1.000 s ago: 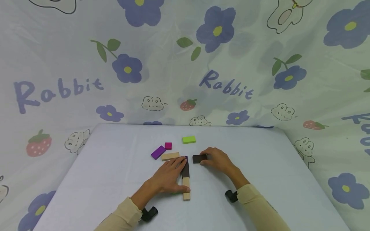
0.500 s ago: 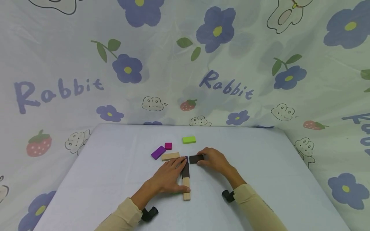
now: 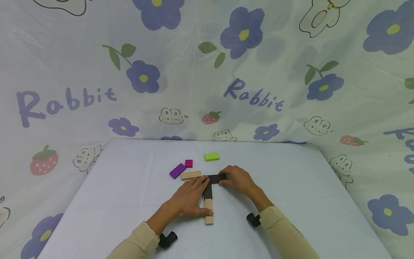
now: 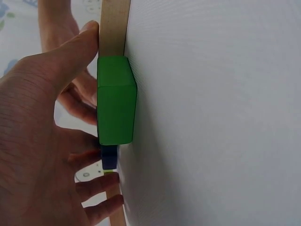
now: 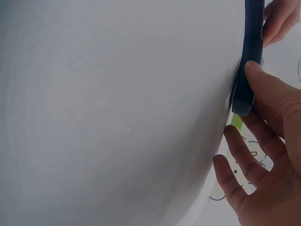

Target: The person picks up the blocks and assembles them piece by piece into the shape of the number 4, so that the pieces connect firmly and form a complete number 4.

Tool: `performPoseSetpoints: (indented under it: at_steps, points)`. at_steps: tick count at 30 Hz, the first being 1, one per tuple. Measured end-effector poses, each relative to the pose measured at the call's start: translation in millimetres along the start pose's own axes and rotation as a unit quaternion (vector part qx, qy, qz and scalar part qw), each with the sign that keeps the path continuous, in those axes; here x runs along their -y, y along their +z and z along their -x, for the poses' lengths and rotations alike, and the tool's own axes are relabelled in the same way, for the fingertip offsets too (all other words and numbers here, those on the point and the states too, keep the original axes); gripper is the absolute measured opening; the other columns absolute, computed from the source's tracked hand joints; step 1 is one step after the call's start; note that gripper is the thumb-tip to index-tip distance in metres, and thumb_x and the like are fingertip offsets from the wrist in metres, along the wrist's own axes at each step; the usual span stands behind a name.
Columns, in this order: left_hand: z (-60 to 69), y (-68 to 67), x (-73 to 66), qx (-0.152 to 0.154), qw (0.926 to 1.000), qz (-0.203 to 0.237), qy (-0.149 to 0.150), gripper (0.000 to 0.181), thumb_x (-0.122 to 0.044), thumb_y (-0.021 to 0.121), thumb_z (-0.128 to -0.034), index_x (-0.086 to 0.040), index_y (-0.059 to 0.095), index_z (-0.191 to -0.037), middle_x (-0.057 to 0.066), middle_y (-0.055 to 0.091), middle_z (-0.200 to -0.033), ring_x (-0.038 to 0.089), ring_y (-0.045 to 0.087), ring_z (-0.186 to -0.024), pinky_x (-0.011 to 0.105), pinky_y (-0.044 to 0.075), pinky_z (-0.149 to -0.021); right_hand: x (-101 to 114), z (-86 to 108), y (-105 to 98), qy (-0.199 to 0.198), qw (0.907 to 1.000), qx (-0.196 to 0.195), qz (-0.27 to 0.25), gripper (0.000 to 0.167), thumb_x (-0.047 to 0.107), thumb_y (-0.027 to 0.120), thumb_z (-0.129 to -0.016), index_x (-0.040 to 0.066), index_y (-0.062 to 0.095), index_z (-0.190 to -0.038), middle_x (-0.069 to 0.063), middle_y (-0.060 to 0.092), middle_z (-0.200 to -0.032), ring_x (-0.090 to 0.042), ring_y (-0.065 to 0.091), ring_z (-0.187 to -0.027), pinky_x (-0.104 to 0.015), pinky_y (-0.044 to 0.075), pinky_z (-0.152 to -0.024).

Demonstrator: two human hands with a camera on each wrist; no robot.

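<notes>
My right hand (image 3: 240, 180) pinches a dark brown rectangular block (image 3: 217, 178) between thumb and fingers. The block's inner end meets the far end of a row of blocks, at about a right angle. In that row lie another dark block (image 3: 208, 190) and pale wooden pieces (image 3: 208, 205) nearer me. My left hand (image 3: 187, 198) rests along the row, fingers extended over its far part and thumb touching the wood. A green block (image 4: 116, 103) stands against the row in the left wrist view, mostly hidden beneath that hand from the head. A dark blue block (image 4: 109, 157) shows beyond it.
Beyond my left fingers lie a wooden block (image 3: 191, 175), a purple block (image 3: 178, 171) and a small magenta block (image 3: 189, 163). Farther back is a lime green block (image 3: 212, 157). A white cloth (image 3: 275, 162) covers the table, and a printed curtain (image 3: 181, 90) rises behind.
My right hand has slid the dark block leftward from a short gap until it meets the row. The left hand has stayed in place.
</notes>
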State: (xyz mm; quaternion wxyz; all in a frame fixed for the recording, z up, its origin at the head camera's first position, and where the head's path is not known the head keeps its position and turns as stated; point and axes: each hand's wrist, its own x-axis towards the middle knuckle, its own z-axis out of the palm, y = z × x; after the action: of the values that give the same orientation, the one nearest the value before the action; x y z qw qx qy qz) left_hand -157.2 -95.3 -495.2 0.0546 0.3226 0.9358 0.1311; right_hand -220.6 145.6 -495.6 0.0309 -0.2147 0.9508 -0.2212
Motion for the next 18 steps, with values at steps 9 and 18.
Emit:
performPoseSetpoints:
  at_steps: [9,18]
  points:
    - [-0.6,-1.1,-0.2,0.001,1.0000,0.002,0.003,0.109,-0.076,0.063,-0.0814,-0.004,0.034,-0.157,0.012,0.029,-0.164,0.035,0.033,-0.145,0.056,0.032,-0.114,1.1,-0.9,1.4,0.003,0.9999,0.003,0.011,0.035,0.029,0.083,-0.085,0.016,0.076,-0.116,0.002,0.072,-0.113,-0.020,0.064,-0.109,-0.043,0.052,-0.095]
    - [-0.8,-2.1,-0.6,0.001,1.0000,0.003,0.003,0.109,-0.076,0.063,-0.0810,-0.004,0.034,-0.157,0.012,0.029,-0.163,0.035,0.033,-0.145,0.056,0.032,-0.114,2.1,-0.5,1.7,-0.003,0.9999,-0.004,0.011,0.034,0.029,0.084,-0.084,0.016,0.076,-0.115,0.002,0.072,-0.112,-0.020,0.064,-0.108,-0.042,0.052,-0.093]
